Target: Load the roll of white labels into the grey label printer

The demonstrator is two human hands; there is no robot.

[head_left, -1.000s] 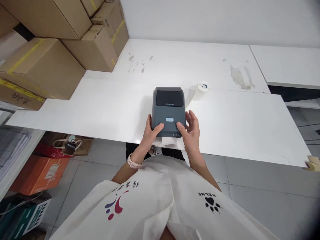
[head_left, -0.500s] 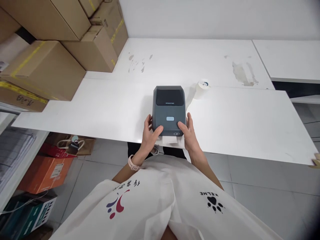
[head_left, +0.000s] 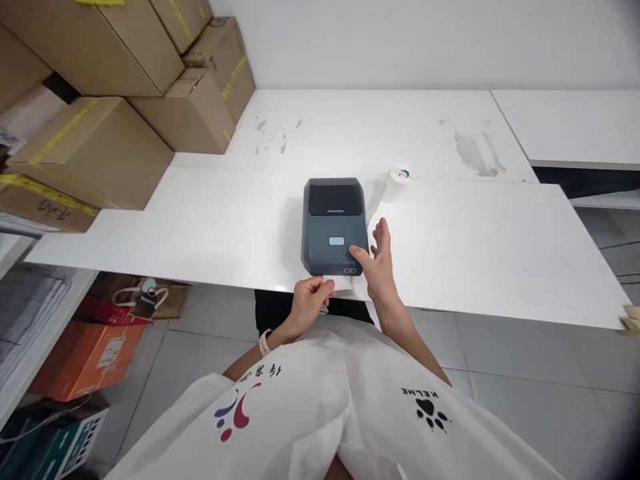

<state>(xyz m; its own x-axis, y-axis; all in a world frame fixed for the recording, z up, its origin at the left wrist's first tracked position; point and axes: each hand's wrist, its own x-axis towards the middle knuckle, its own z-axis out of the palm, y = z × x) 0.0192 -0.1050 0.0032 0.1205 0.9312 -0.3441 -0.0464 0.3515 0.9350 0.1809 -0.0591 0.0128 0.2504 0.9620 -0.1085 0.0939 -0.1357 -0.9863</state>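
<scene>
A dark grey label printer (head_left: pixel 334 229) sits near the table's front edge, with a light button on its top. White label paper (head_left: pixel 343 283) sticks out from its front side. My left hand (head_left: pixel 307 305) is closed in a pinch on the left part of that paper, just below the printer. My right hand (head_left: pixel 379 270) has its fingers apart at the printer's right front corner, the thumb touching the top. Behind and to the right stands a white paper roll (head_left: pixel 397 189), its loose strip running toward the printer's right side.
Cardboard boxes (head_left: pixel 100 153) are stacked at the left of the white table (head_left: pixel 475 247). A wall rises behind it. Below on the left are an orange box (head_left: pixel 85 357) and a paper bag (head_left: pixel 173 293) on the floor side. The table edge runs close to my body.
My left hand has left the printer's left side and moved down to pinch the paper at the front. My right hand's fingers have lifted off the side, its thumb still on the printer.
</scene>
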